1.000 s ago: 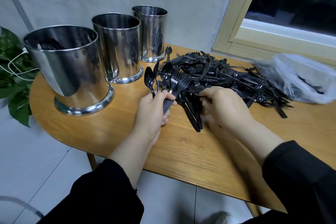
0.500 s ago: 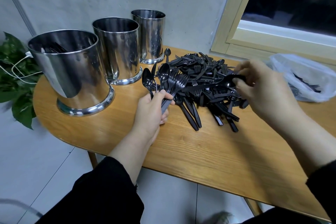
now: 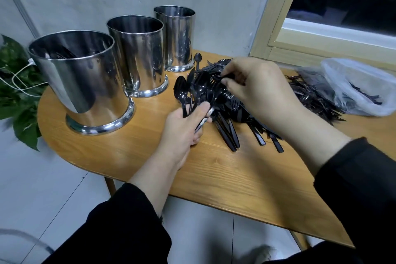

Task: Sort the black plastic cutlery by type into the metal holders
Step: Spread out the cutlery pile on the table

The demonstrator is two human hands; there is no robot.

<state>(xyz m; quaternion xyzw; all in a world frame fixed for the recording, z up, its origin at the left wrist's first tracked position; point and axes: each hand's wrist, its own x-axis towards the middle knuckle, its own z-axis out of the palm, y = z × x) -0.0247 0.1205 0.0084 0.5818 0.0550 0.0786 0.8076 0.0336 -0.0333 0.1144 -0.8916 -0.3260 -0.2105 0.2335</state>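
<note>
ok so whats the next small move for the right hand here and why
Probably slide the pinched piece into the bunch. The right hand pinches a black piece just above the bunch of spoons and forks that the left hand grips by the handles, so adding it there looks like the shortest step. The holders stand further left, for later.

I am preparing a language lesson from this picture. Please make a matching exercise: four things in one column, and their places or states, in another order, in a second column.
Things:
1. left hand
2. right hand
3. bag
4. plant

Places or states:
A. lies at the right end of the table
B. beyond the table's left edge
C. grips a bunch of spoons by the handles
D. pinches a piece above the pile

Pairs: 1-C, 2-D, 3-A, 4-B
</note>
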